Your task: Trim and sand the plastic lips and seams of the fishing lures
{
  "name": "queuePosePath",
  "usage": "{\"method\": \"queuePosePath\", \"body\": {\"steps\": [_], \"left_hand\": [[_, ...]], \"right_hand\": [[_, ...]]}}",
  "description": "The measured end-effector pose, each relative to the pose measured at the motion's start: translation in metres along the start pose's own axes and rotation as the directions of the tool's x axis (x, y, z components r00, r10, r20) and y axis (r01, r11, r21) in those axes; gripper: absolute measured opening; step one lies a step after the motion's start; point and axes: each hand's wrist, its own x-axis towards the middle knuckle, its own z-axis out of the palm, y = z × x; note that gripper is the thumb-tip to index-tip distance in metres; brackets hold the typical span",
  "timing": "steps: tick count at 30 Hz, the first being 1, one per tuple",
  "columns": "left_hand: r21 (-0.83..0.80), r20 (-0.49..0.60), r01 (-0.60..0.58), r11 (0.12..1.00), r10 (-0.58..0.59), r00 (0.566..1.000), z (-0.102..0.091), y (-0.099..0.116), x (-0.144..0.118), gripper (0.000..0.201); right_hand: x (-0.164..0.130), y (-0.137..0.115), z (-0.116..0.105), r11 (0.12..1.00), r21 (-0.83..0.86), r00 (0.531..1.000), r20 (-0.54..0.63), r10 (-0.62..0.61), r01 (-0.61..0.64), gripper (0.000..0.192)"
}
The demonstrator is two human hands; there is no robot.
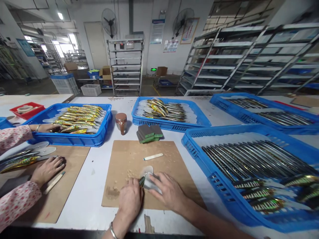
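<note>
My left hand (131, 196) is closed over a fishing lure (142, 181) on the cardboard sheet (122, 156); most of its body is hidden under my fingers. A round clear lip (149, 170) sticks out at the lure's far end. My right hand (170, 191) grips a light grey, flat block (150, 183) between thumb and fingers, right against the lure. Beyond both hands lies a pale flat stick (153, 156) with a dark tip. Dark pads with green edges (149, 133) are piled at the sheet's far edge.
Blue trays of lures stand at the right (189, 146), far right (219, 99), middle back (136, 121) and left (99, 141). A brown-and-clear mug (121, 122) is between two trays. At left, a co-worker's hand (50, 169) rests on another cardboard sheet, the other reaching into the left tray.
</note>
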Motion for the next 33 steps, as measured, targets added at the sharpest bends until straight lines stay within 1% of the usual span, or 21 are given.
{"method": "queuePosePath", "body": {"steps": [3,4,5,8,9,10,14,16,19,20,24,25,28,29,30,33], "left_hand": [[0.013,0.001,0.011,1.0,-0.011,1.0,0.0,0.001,0.0,0.023],[0.011,0.002,0.004,1.0,-0.004,1.0,-0.001,0.001,0.0,0.022],[0.007,0.003,-0.006,1.0,0.006,1.0,-0.001,0.001,0.0,0.022],[0.01,0.014,-0.012,1.0,0.012,1.0,-0.003,0.002,-0.001,0.023],[0.017,0.017,-0.005,1.0,0.005,1.0,-0.004,0.002,-0.001,0.024],[0.025,0.02,0.001,1.0,-0.001,1.0,-0.004,0.003,-0.001,0.025],[0.021,0.018,0.0,1.0,0.0,1.0,-0.004,0.004,0.0,0.023],[0.008,0.026,-0.009,1.0,0.008,1.0,-0.004,0.004,-0.001,0.023],[0.015,0.033,-0.008,1.0,0.007,0.999,-0.004,0.004,-0.001,0.024],[0.022,0.03,-0.002,1.0,0.002,1.0,-0.004,0.004,-0.001,0.024],[0.036,0.024,0.003,0.999,-0.004,1.0,-0.005,0.004,-0.001,0.024],[0.034,0.027,-0.002,0.999,0.001,1.0,-0.005,0.004,-0.002,0.024],[0.029,0.027,-0.005,1.0,0.004,1.0,-0.005,0.004,-0.002,0.023],[0.03,0.027,-0.001,1.0,0.0,1.0,-0.005,0.004,-0.002,0.023],[0.032,0.028,0.003,0.999,-0.004,1.0,-0.005,0.004,-0.002,0.024],[0.027,0.029,-0.005,1.0,0.004,1.0,-0.004,0.003,-0.001,0.024]], "right_hand": [[0.002,0.006,0.005,0.991,-0.084,0.995,-0.032,0.099,-0.102,0.038],[0.003,0.007,0.005,0.988,-0.102,0.993,-0.041,0.115,-0.119,0.039],[0.003,0.007,0.005,0.989,-0.1,0.993,-0.043,0.108,-0.112,0.04],[0.002,0.005,0.003,1.0,-0.024,1.0,-0.02,0.016,-0.017,0.043],[0.002,0.005,0.002,1.0,-0.01,1.0,-0.014,-0.001,0.0,0.043],[0.003,0.007,0.001,1.0,-0.015,1.0,-0.011,0.007,-0.007,0.042],[0.006,0.009,0.001,0.985,-0.109,0.991,-0.03,0.13,-0.132,0.038],[0.003,0.004,0.001,0.992,-0.075,0.994,-0.033,0.101,-0.103,0.04],[-0.002,0.0,0.0,1.0,0.006,1.0,-0.028,-0.006,0.006,0.042],[-0.002,0.001,0.0,1.0,-0.002,1.0,-0.03,-0.008,0.007,0.041],[-0.001,0.008,0.001,0.991,-0.111,0.995,-0.071,0.066,-0.074,0.037],[-0.002,0.006,0.001,0.992,-0.107,0.996,-0.068,0.056,-0.063,0.038],[-0.004,0.0,0.0,0.999,-0.027,0.999,-0.033,-0.033,0.032,0.042],[-0.004,0.0,0.0,0.999,-0.018,0.999,-0.028,-0.039,0.038,0.042],[-0.003,0.0,0.0,0.999,-0.03,0.999,-0.029,-0.022,0.022,0.041],[0.0,0.003,0.0,0.99,-0.114,0.996,-0.045,0.076,-0.081,0.039]]}}
